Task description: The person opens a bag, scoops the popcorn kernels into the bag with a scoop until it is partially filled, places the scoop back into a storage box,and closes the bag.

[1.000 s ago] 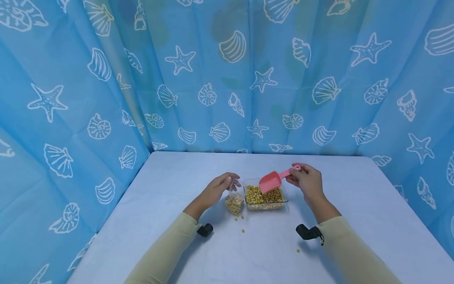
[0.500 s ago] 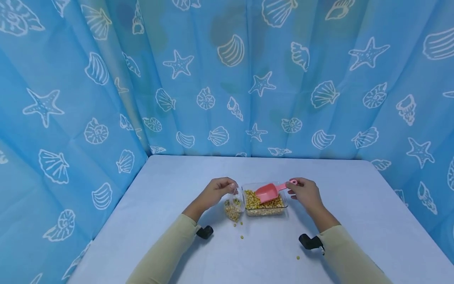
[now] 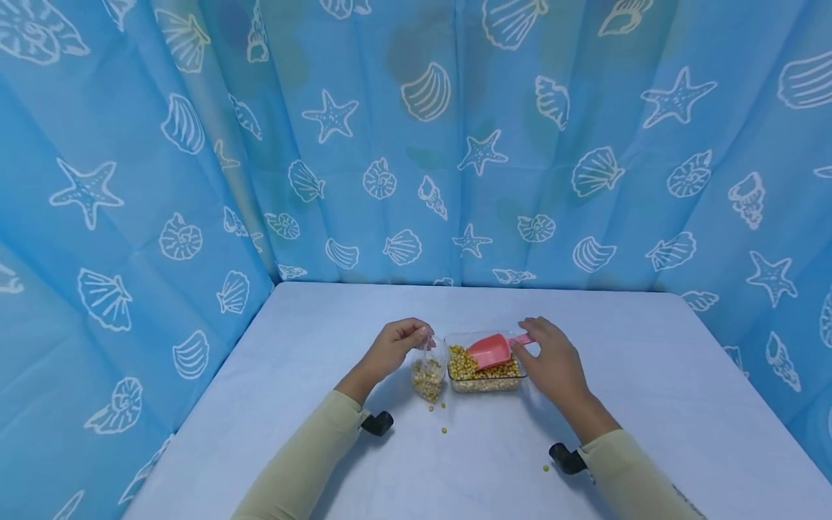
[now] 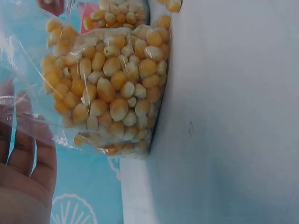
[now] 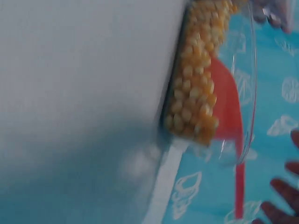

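A clear plastic bag [image 3: 427, 381] part-filled with corn kernels stands on the table, and my left hand [image 3: 393, 350] pinches its top. In the left wrist view kernels fill the lower part of the bag [image 4: 112, 88], and three fingers show behind the film. Beside it, a clear glass container [image 3: 486, 390] holds more corn. A pink scoop [image 3: 489, 351] lies on that corn, its handle sticking out over the right rim. My right hand [image 3: 555, 361] hovers at the handle with fingers extended; the right wrist view has a gap between fingers [image 5: 282, 193] and handle.
A few loose kernels [image 3: 444, 430] lie in front of the bag, and another kernel [image 3: 546, 468] is near the right wrist camera. A blue shell-print curtain [image 3: 416, 144] hangs behind and left of the white table [image 3: 312, 318].
The scoop has come down onto the corn in the container. My right hand has let go of its handle and its fingers have spread. The left hand keeps holding the bag.
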A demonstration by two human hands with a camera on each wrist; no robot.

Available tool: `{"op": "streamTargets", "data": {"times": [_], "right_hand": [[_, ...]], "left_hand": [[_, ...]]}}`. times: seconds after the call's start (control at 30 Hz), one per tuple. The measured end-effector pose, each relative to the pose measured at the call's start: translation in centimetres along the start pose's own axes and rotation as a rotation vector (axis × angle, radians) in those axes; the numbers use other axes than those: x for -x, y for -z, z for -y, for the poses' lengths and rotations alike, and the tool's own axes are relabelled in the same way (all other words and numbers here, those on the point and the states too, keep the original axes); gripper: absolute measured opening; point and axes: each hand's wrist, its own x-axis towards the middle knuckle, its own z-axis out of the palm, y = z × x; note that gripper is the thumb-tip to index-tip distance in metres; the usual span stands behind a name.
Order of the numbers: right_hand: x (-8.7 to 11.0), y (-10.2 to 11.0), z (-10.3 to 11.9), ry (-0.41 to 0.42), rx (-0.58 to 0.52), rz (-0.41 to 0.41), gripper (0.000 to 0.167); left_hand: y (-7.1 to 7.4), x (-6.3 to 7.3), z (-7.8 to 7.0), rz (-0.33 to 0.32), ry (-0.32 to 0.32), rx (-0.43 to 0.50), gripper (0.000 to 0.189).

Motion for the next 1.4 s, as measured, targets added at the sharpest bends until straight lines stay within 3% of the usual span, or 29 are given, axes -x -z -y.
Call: {"op": "streamTargets", "data": {"times": [0.1,0.17,0.27,0.33,0.5,0.67,0.83,0.93,1.13,1.23,1.4], "right_hand": [[1.1,-0.9,2.5,0.213,0.084,0.005,0.047],[1.7,-1.7,4.2,0.283,0.107,0.042,0.047],[2.3,-2.9,6.8,0.249,0.093,0.141,0.048],[2.4,-3.4,8.3,0.181,0.069,0.196,0.045],[1.8,-4.1,9.9,0.022,-0.091,0.182,0.027],[1.4,-3.7,9.8,-0.041,-0.282,0.104,0.016],[1.5,-2.3,9.6,0.085,-0.518,-0.027,0.011],[1.5,-1.6,9.6,0.135,-0.570,-0.049,0.012],[2.3,-0.7,8.2,0.089,-0.668,0.039,0.012],[3.0,-0.6,6.7,0.071,-0.724,0.079,0.011],[3.9,0.3,4.7,0.076,-0.718,0.122,0.013]], "left_hand": [[-0.1,0.2,0.3,-0.041,-0.015,0.006,0.028],[-0.2,0.2,0.3,-0.065,-0.023,0.010,0.029],[-0.4,0.3,0.1,-0.103,-0.019,0.005,0.029],[-0.6,0.5,-0.1,-0.125,-0.017,-0.006,0.030],[-0.7,0.9,-0.4,-0.172,-0.012,-0.010,0.027],[0.3,2.3,-1.1,-0.232,-0.021,-0.015,0.023],[1.0,4.4,-2.8,-0.233,-0.029,-0.067,0.021],[1.0,5.0,-3.3,-0.203,-0.044,-0.104,0.020],[0.5,5.8,-3.8,-0.156,-0.128,-0.139,0.019],[-0.2,6.2,-4.5,-0.127,-0.186,-0.205,0.018],[-1.4,6.2,-5.6,-0.078,-0.298,-0.290,0.016]]}}
